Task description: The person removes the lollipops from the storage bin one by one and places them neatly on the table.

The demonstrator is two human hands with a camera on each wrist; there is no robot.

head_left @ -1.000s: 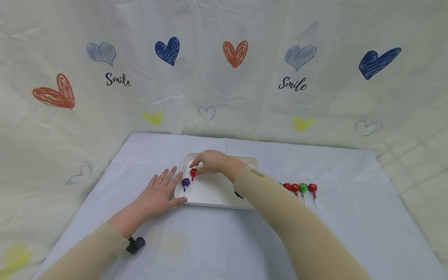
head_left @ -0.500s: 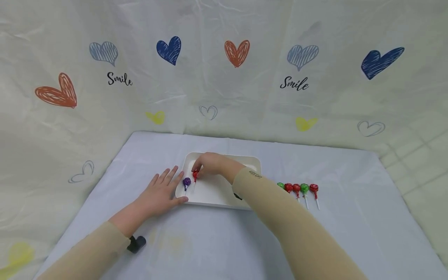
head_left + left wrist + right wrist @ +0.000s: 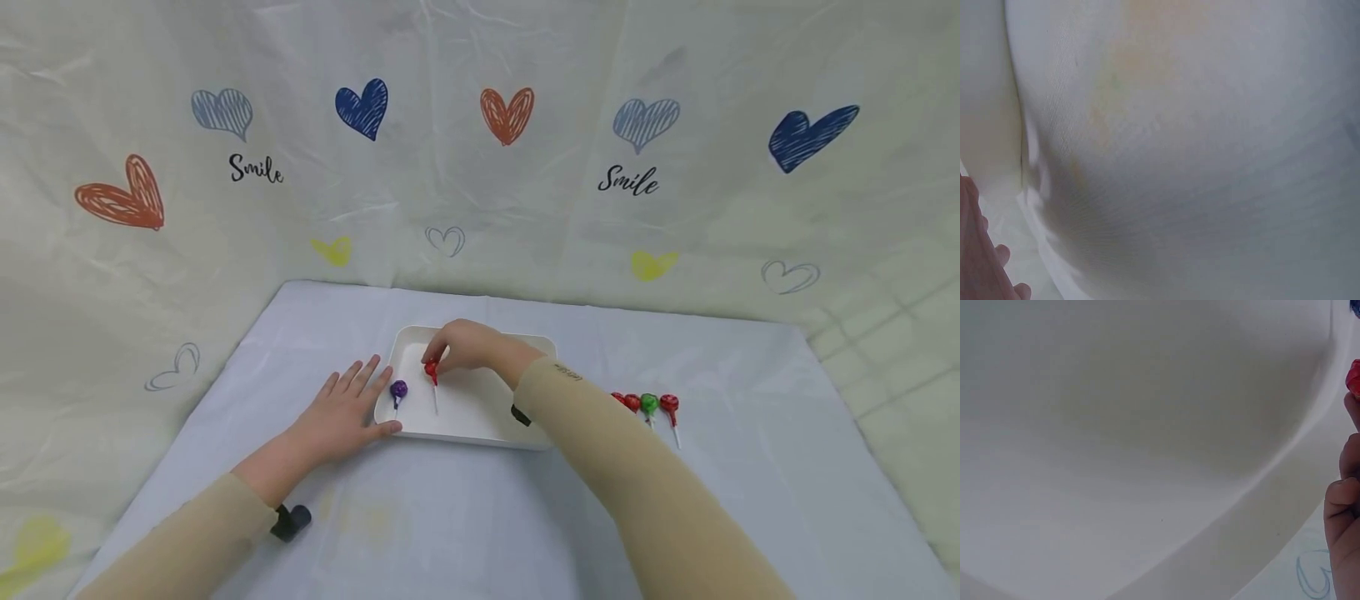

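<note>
My right hand (image 3: 465, 343) pinches the wrapped head of a red lollipop (image 3: 431, 372) over the left part of a white tray (image 3: 480, 438). Its white stick points toward the near rim. To its left, inside the tray, lies a purple lollipop (image 3: 398, 390). My left hand (image 3: 341, 417) is spread at the tray's left end, thumb by the near corner and fingertips along the side. In the right wrist view the red lollipop (image 3: 1353, 379) shows at the fingertips, at the frame's right edge. Only part of my left hand (image 3: 985, 250) shows in the left wrist view.
Right of the tray, a row of lollipops lies on the white-covered table, among them a green one (image 3: 648, 403) and a red one (image 3: 670, 403); my right sleeve (image 3: 600, 442) hides part of the row. A heart-printed sheet (image 3: 555, 225) hangs behind the table.
My right hand has closed its fingers on the red lollipop and shifted it a little right, away from the purple one. My left hand has stayed in place.
</note>
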